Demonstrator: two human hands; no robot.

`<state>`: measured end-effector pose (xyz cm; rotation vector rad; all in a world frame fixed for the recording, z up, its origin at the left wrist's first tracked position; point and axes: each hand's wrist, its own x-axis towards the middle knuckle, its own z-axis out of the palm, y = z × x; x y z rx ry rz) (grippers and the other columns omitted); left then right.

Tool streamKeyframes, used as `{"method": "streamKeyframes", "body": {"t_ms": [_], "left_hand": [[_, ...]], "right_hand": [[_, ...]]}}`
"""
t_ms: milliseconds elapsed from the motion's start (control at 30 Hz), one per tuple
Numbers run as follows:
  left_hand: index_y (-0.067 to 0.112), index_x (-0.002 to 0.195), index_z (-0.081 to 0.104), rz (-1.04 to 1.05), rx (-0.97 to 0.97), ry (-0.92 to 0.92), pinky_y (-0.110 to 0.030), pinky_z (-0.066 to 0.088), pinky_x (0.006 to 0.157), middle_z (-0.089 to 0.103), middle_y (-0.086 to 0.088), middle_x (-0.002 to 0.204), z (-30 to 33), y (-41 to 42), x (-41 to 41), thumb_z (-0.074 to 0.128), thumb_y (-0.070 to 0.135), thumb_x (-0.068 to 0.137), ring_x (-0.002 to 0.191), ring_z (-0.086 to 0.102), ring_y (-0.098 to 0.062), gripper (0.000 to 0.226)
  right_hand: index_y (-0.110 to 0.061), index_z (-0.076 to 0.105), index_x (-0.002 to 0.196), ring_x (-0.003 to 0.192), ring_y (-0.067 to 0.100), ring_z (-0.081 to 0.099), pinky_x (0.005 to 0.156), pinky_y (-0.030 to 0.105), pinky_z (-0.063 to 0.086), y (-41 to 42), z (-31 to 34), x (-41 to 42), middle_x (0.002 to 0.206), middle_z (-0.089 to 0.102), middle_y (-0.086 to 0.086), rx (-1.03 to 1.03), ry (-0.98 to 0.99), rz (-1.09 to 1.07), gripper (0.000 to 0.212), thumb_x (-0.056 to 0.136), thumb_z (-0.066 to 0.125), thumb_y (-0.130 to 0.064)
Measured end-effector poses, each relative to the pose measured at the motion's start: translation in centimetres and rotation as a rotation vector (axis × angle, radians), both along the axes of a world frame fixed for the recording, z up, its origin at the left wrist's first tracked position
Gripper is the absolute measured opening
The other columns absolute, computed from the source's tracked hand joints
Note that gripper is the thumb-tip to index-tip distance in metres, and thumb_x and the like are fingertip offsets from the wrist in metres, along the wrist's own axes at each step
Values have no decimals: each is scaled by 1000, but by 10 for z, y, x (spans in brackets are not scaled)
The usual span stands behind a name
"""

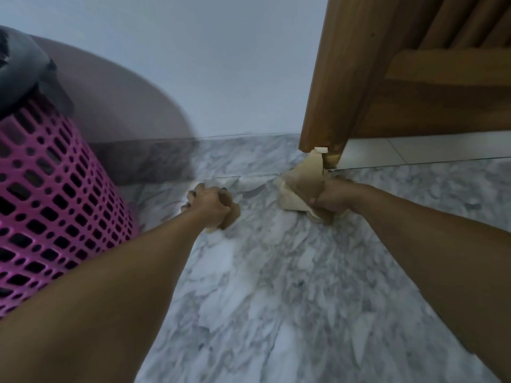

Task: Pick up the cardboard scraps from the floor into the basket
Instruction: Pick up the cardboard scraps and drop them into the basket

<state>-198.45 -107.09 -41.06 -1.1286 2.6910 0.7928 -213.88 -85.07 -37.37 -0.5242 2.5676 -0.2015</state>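
A pink plastic lattice basket (52, 194) stands at the left with dark cloth (19, 67) draped over its top. My left hand (206, 203) is closed around a small brown cardboard scrap (232, 214) low over the marble floor. My right hand (331, 197) grips a bundle of larger tan cardboard scraps (300, 186) close to the foot of the wooden door. One torn piece (316, 158) of that bundle reaches up to the door's bottom corner.
A wooden door (345, 78) stands ajar at the right, its lower corner chipped. A pale wall (221, 64) runs behind, meeting the grey-white marble floor (276, 286). A tiled floor (414, 150) shows under the door.
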Motion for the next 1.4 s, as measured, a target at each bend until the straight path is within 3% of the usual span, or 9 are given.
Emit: {"method": "streamKeyframes", "body": {"t_ms": [167, 267, 367, 533, 700, 800, 900, 1200, 1400], "left_hand": [[28, 90, 61, 57, -34, 53, -42, 30, 106, 37, -1, 123, -1, 0, -9, 76, 12, 71, 125, 29, -29, 30], [30, 100, 47, 37, -42, -7, -45, 37, 104, 40, -5, 126, 3, -9, -14, 83, 21, 65, 123, 30, -29, 51], [22, 117, 46, 76, -40, -136, -40, 40, 100, 42, -9, 126, 5, -16, -17, 85, 39, 63, 125, 30, -30, 69], [18, 122, 48, 26, -273, -319, -36, 30, 92, 49, -6, 128, 14, -7, -22, 73, 59, 71, 126, 32, -28, 71], [16, 119, 47, 119, -205, -144, -39, 38, 101, 57, -4, 119, 11, 4, -19, 71, 31, 75, 121, 46, -27, 52], [17, 105, 50, 122, -172, -104, -34, 48, 94, 59, 4, 102, 12, 12, -11, 57, 23, 74, 107, 55, -22, 32], [13, 97, 54, 140, -115, -105, -31, 51, 92, 60, 2, 95, 10, 22, -4, 50, 24, 76, 99, 58, -20, 24], [18, 101, 63, -122, 184, 33, -27, 41, 66, 64, -5, 101, 26, 116, -5, 86, 19, 62, 87, 57, -21, 45], [17, 105, 60, -197, 164, 51, -28, 44, 75, 62, -4, 108, 26, 165, -14, 87, 24, 66, 97, 57, -22, 48]], "right_hand": [[-12, 20, 153, 140, 40, 28, 113, 50, 30, -14, -29, -14, 157, 23, 18, -14, 38, -76, 111, 69, 66, -67], [-18, 22, 150, 142, 38, 27, 114, 54, 26, -19, -34, -22, 155, 29, 13, -120, 30, -218, 125, 48, 79, -63], [-14, 11, 153, 139, 36, 34, 109, 49, 40, -25, -25, -29, 154, 31, 13, -224, -21, -257, 137, 48, 93, -45], [-3, 42, 139, 111, 33, 59, 88, 47, 56, -34, -20, -24, 134, 54, 13, -225, -125, -259, 107, 50, 93, -37], [-9, 39, 144, 133, 38, 40, 109, 53, 34, -40, -28, -5, 146, 41, 18, -92, -28, -182, 108, 49, 64, -55], [-11, 57, 129, 115, 31, 57, 94, 37, 49, -25, -22, 9, 132, 58, 12, -244, -3, -132, 69, 68, 75, -38], [-10, 54, 133, 115, 31, 58, 96, 39, 51, -4, -21, 18, 132, 58, 12, -332, -42, -126, 69, 72, 83, -24], [-4, 64, 119, 97, 31, 61, 84, 39, 53, 118, 10, 20, 110, 63, 13, -435, -55, -383, 45, 80, 79, -19], [1, 57, 127, 110, 34, 59, 85, 37, 49, 181, 5, 5, 126, 59, 19, -211, -71, -426, 58, 82, 77, -29]]}}
